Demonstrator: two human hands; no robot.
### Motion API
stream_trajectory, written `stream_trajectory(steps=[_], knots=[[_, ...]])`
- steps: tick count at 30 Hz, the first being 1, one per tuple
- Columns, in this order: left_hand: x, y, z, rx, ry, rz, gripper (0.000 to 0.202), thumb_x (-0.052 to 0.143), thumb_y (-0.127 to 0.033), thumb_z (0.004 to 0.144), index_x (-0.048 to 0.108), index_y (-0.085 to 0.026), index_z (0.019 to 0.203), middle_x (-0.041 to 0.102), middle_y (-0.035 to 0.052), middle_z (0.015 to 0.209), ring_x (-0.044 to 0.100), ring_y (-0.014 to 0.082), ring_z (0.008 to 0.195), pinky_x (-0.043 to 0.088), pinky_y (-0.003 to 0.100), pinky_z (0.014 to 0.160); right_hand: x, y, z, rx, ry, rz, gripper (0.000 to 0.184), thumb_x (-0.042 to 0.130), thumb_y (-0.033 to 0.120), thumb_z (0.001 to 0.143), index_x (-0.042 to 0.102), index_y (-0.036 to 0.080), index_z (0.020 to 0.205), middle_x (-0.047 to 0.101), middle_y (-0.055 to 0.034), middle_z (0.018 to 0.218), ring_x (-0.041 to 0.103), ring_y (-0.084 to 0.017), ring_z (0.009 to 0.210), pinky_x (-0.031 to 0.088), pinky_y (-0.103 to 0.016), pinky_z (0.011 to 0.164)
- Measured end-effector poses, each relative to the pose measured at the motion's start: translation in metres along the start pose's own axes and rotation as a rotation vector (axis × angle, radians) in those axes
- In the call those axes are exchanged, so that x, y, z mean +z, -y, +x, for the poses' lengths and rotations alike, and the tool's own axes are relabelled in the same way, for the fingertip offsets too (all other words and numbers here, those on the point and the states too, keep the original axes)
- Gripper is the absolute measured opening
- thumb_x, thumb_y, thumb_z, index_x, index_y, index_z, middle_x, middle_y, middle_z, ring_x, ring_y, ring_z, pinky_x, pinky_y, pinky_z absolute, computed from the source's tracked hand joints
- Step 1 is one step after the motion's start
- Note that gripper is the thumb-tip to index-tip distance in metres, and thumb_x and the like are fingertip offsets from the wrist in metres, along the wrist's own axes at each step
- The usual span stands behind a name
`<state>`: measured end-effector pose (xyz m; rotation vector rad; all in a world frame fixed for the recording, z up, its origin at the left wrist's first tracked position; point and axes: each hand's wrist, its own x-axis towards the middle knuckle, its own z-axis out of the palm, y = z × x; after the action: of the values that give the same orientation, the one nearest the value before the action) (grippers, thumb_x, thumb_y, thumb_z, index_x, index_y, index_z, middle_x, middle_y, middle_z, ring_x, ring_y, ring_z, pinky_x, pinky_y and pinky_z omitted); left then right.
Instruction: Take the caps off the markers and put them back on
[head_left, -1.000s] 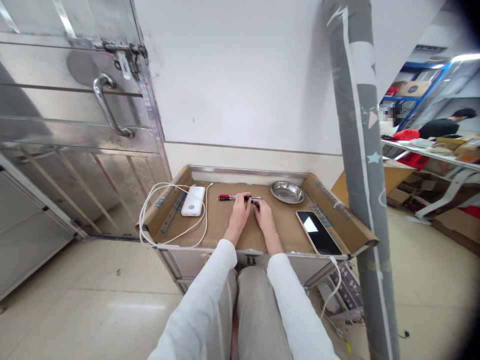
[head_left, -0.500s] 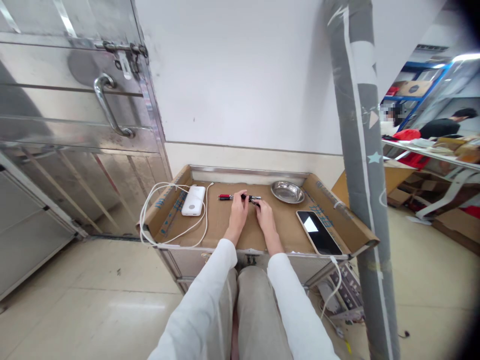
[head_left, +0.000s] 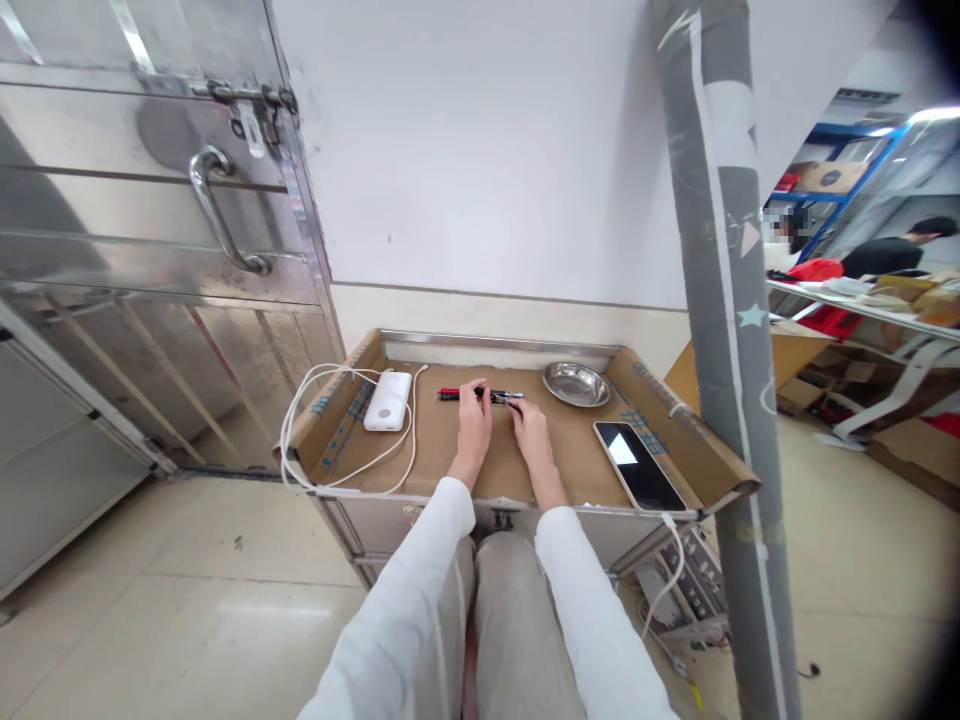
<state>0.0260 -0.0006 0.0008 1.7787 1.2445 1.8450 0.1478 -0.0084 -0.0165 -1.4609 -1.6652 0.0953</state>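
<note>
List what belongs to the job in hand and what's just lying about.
Job in hand, it seems:
- red and black pen-like items, at the left hand and right hand

Probably just lying about, untouched:
- power bank
- white cable
- metal dish
- phone

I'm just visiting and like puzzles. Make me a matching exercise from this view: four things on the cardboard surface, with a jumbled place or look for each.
Things:
1. power bank
2. dish
3. phone
4. pens

Places and looks:
A. near the right front corner, dark screen facing up
B. at the fingers of the left hand and right hand
C. white, toward the left side
D. round, shiny metal, toward the back on the right

Right pairs: 1-C, 2-D, 3-A, 4-B
</note>
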Motion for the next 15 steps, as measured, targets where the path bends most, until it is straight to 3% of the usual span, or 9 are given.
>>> stream_trajectory(steps=[5,11,15], knots=[[0.0,0.002,0.0,0.004,0.026,0.006,0.017,0.041,-0.027,0.094,0.05,-0.018,0.104,0.056,0.0088,0.103,0.056,0.017,0.097,0.046,0.034,0.09,-0.003,0.003,0.0,0.079,-0.074,-0.046,0.03,0.035,0.023,0.091,0.062,0.016,0.102,0.066,-0.0113,0.101,0.056,-0.022,0.093,0.043,-0.035,0.085],[0.006,0.009,-0.001,0.039,0.31,-0.043,0.009,0.052,-0.019,0.088,0.051,-0.019,0.097,0.058,0.0054,0.096,0.058,0.0158,0.091,0.048,0.031,0.085,-0.002,0.001,0.0,0.138,-0.176,-0.081,0.037,0.029,0.027,0.093,0.061,0.013,0.104,0.065,-0.0134,0.101,0.054,-0.022,0.093,0.041,-0.035,0.086],[0.007,0.011,-0.001,0.058,0.431,-0.019,0.008,0.055,-0.012,0.084,0.053,-0.018,0.089,0.059,0.0043,0.092,0.059,0.0159,0.089,0.048,0.032,0.085,-0.002,0.0,0.001,0.135,-0.195,-0.077,0.037,0.028,0.027,0.093,0.06,0.013,0.105,0.064,-0.0133,0.103,0.054,-0.021,0.094,0.04,-0.034,0.087]])
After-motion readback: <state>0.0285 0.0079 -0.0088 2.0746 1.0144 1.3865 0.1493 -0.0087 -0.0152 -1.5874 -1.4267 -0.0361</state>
